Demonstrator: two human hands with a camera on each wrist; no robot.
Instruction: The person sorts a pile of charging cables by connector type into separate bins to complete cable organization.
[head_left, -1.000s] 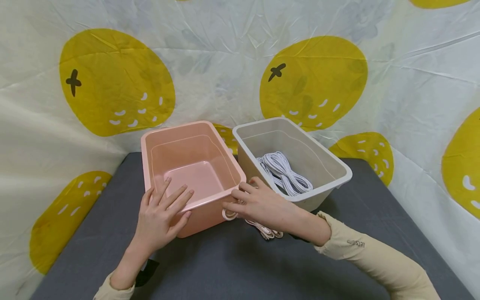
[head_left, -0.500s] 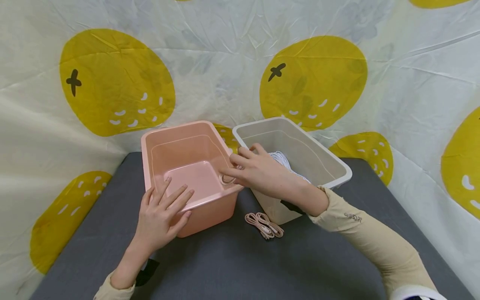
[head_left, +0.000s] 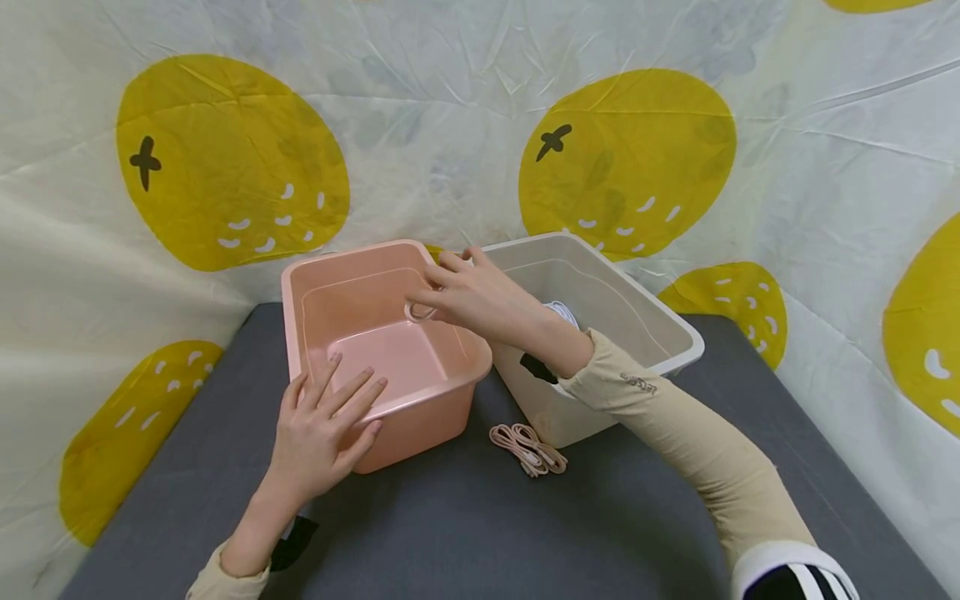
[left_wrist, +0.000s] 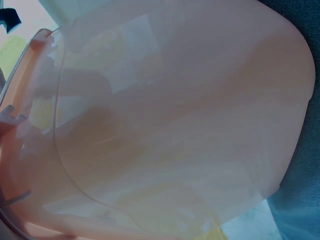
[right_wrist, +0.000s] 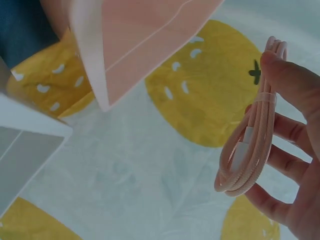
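Observation:
My right hand (head_left: 480, 298) pinches a coiled pink charging cable (right_wrist: 252, 135) over the right side of the pink bin (head_left: 420, 417). In the right wrist view the thumb and fingers hold the bundle, which has a small band round it and white connector ends. My left hand (head_left: 318, 433) rests on the near left rim of the pink bin, fingers spread and reaching over the inside. A second pink cable bundle (head_left: 528, 450) lies on the dark table in front of the bins. The left wrist view is filled by the pink bin's outer wall (left_wrist: 175, 125).
A beige bin (head_left: 667, 358) stands right of the pink one, with a white cable bundle (head_left: 561, 312) inside, mostly hidden by my right arm. The dark grey table (head_left: 465, 533) runs back to a white curtain (head_left: 435, 167) printed with yellow fruit.
My right hand has lifted the pink cable from in front of the bins and carried it up and back over the pink bin. The left hand stays put.

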